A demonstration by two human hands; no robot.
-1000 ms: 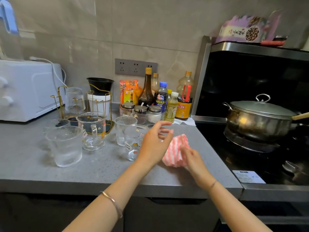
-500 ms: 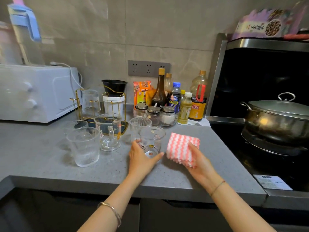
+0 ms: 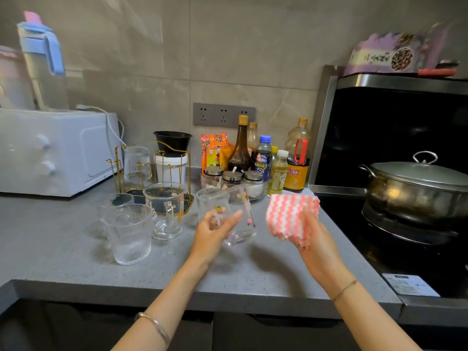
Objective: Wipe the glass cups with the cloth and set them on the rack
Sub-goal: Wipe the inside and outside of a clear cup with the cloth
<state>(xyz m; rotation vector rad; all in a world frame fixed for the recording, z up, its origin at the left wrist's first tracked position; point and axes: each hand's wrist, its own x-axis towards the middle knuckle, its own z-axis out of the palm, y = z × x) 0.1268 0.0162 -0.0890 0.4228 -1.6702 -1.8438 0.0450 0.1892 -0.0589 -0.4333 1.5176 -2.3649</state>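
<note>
The grey speckled countertop (image 3: 63,252) carries a white toaster oven (image 3: 58,150) at the left and a gold wire rack (image 3: 138,193) beside it. 3 glass cups (image 3: 129,236) and 1 handled mug (image 3: 166,214) stand upright before the rack. A glass bowl (image 3: 258,191) of jars and several bottles (image 3: 296,165) sit by the wall.

Gold wire rack (image 3: 136,193) with dark base; one ribbed glass (image 3: 136,164) upside down on its left side. Just in front of the rack, upright: handled mug (image 3: 164,211), tall ribbed tumbler (image 3: 129,234) to the front-left, a lower cup (image 3: 115,202) behind that. Right of the rack, another ribbed cup (image 3: 210,201), upright. Farther right and forward, clear printed cup (image 3: 240,224), tilted, lifted, gripped in left hand (image 3: 215,229). Beyond it, folded pink-and-white wavy-striped cloth (image 3: 291,214), held in right hand (image 3: 316,244).
</note>
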